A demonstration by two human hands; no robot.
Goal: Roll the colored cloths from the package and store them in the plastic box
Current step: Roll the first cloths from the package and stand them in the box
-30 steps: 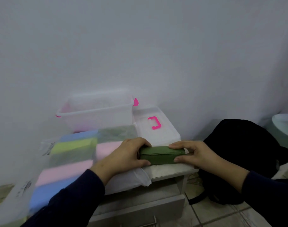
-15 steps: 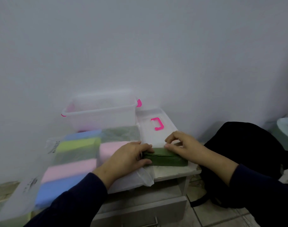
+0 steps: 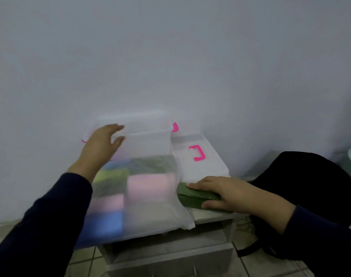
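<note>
Resting on the rolled green cloth (image 3: 198,197), your right hand (image 3: 224,191) lies over it with the fingers on top and the thumb curled at its near side, so it looks like you grip it, though blur makes that hard to be sure of. Your left hand (image 3: 102,142) is up with fingers spread, holding nothing, just in front of the clear plastic box (image 3: 148,140). The package (image 3: 142,196) of pink, blue and green cloths lies between your hands. The lid (image 3: 198,158) sits just beyond your right hand.
</note>
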